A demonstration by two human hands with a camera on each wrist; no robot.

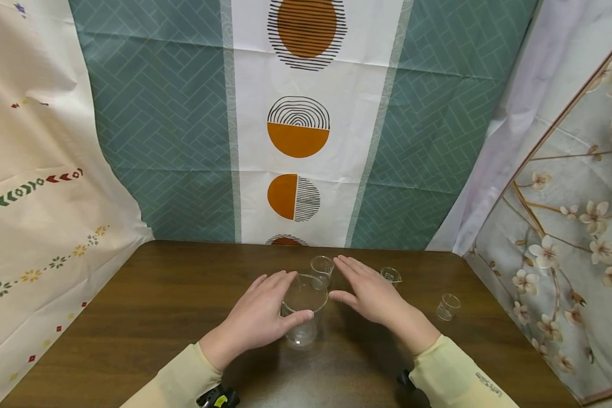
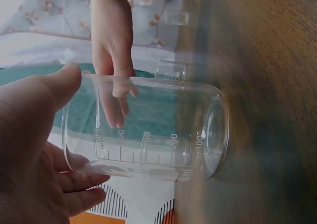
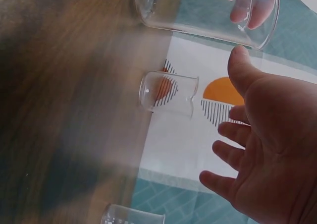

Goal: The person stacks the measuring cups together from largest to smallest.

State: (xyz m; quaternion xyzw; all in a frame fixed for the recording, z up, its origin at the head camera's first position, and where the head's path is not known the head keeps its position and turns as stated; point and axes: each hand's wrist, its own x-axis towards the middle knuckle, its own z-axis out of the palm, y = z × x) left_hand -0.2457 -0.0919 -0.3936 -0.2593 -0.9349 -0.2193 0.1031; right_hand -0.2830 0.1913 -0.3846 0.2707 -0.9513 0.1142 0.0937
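Observation:
A large clear glass beaker with white graduation marks stands upright on the table. My left hand is beside its upper part, fingers extended along the left and thumb across the front. In the left wrist view, thumb and fingertips lie right at the rim on either side, with a gap between palm and glass. To the right, my right hand hovers over the table, holding nothing, its fingers extended and thumb apart. A medium beaker stands behind the large one, between both hands; the large one partly overlaps it.
A small spouted beaker stands behind the right hand, and a still smaller beaker is farther right. The brown wooden table ends at a patterned cloth backdrop. Floral cloth borders the right side.

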